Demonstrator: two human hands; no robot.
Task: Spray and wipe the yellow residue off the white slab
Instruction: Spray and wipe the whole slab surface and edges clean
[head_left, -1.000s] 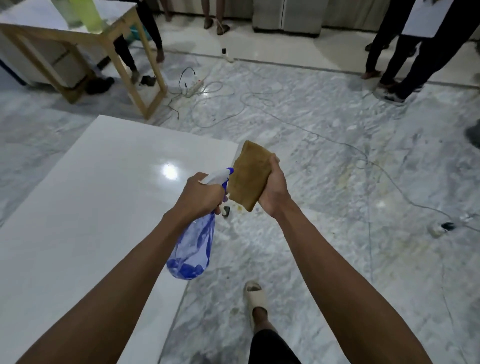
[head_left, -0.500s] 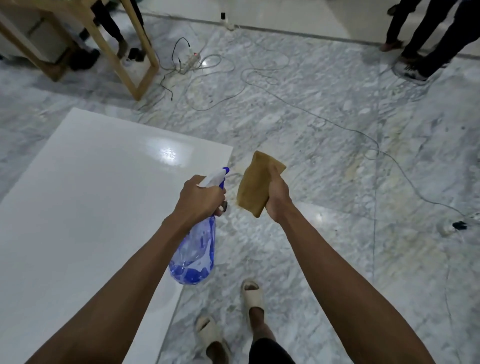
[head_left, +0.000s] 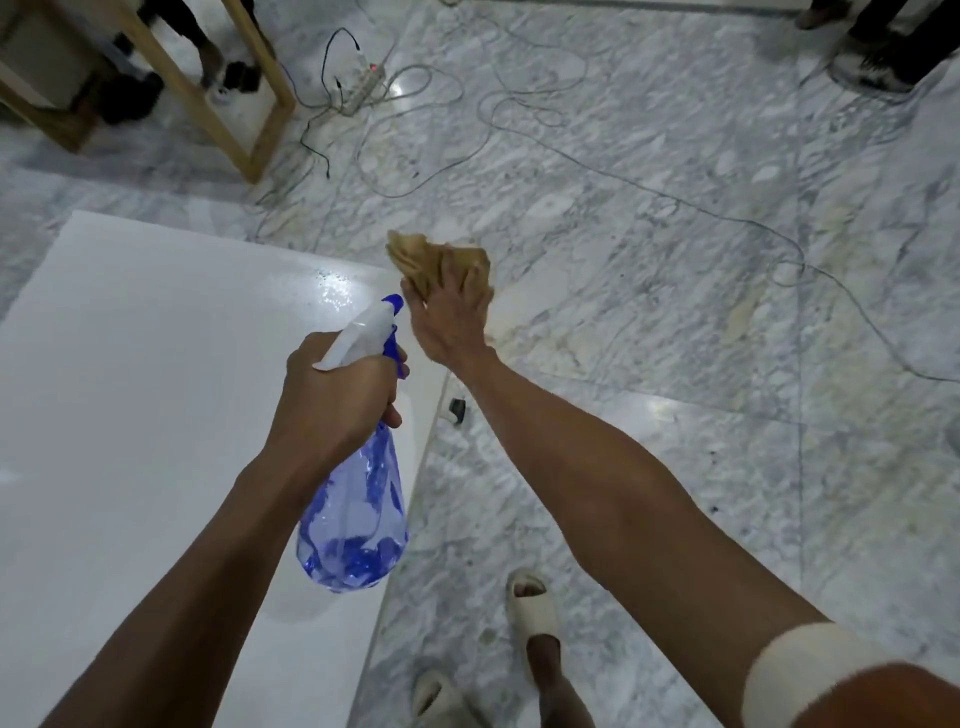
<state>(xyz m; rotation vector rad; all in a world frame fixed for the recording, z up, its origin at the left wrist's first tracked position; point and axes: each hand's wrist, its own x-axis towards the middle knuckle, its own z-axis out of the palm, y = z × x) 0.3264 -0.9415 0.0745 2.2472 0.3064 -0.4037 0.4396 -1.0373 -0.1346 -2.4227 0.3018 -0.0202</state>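
Spray step: left hand (head_left: 332, 400) grips spray bottle (head_left: 358, 499) over white slab (head_left: 130, 364), droplets at far corner; right hand (head_left: 449, 317) clutches brown cloth (head_left: 431, 260) beside it; wiping likely next.

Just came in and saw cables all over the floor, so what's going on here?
A person is cleaning a white slab that lies on the marble floor. The left hand grips a blue spray bottle aimed at the slab's far corner, where droplets glisten. The right hand holds a tan cloth above that corner's edge. No yellow residue shows on the slab from here. The cables belong to a power strip farther off.
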